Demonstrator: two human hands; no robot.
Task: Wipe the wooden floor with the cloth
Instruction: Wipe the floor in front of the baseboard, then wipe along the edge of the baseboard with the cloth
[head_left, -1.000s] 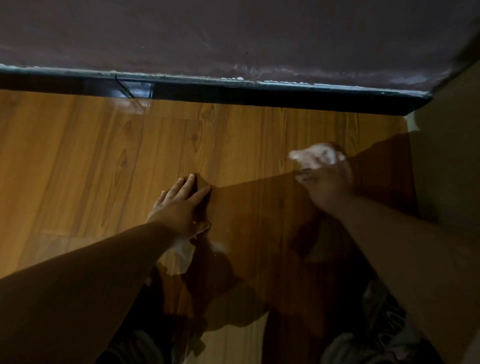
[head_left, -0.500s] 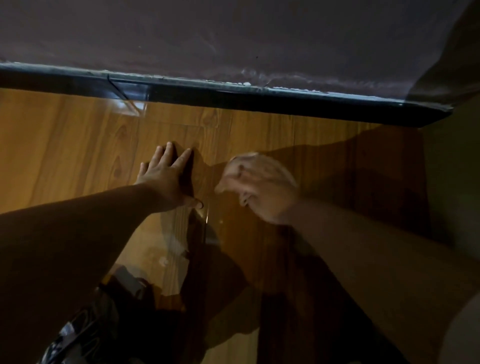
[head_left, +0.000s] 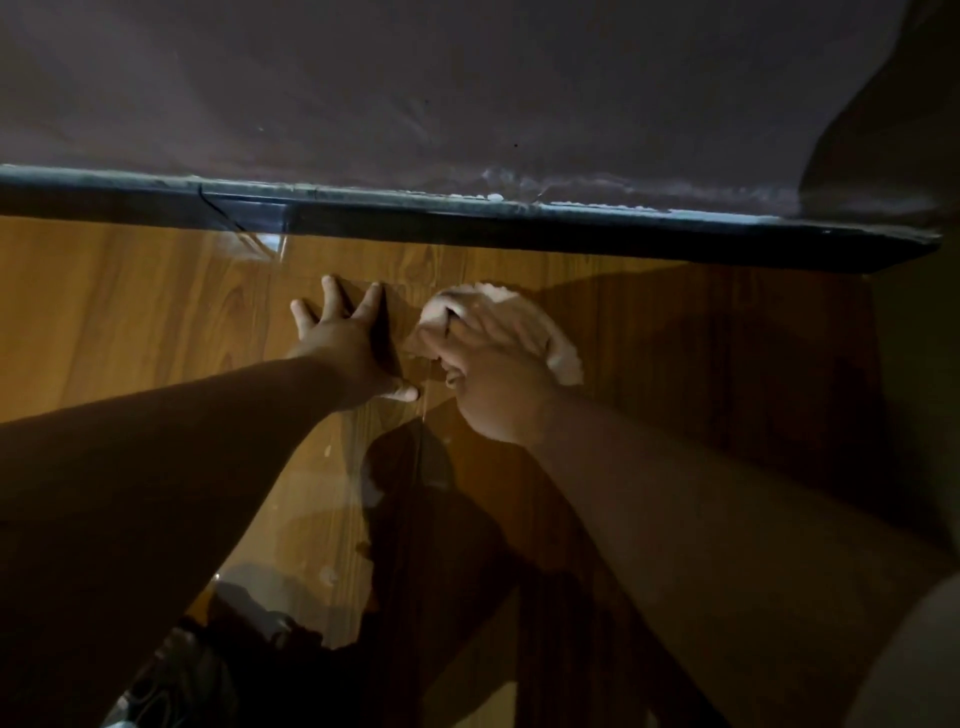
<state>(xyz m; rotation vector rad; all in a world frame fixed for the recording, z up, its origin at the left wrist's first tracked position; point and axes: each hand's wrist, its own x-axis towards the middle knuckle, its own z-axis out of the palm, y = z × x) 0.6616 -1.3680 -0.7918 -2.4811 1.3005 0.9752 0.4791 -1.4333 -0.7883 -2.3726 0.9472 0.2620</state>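
The glossy wooden floor (head_left: 130, 312) fills the middle of the view, partly in shadow. My left hand (head_left: 348, 348) lies flat on it with fingers spread, holding nothing. Just to its right, my right hand (head_left: 493, 379) presses down on a pale crumpled cloth (head_left: 550, 343), fingers spread over the top of it. The cloth pokes out beyond my fingers and to the right of my hand, close to the wall. Most of the cloth is hidden beneath the palm.
A dark skirting board (head_left: 519, 228) runs along the base of a dull purple wall (head_left: 467, 93) just beyond my hands. A second wall or door edge (head_left: 924, 364) closes the right side. Dark patterned clothing (head_left: 197, 675) shows at the bottom left.
My right hand swept the cloth left from the right corner until it sat beside my left hand. My left hand slid forward toward the skirting board. The view tilted down.
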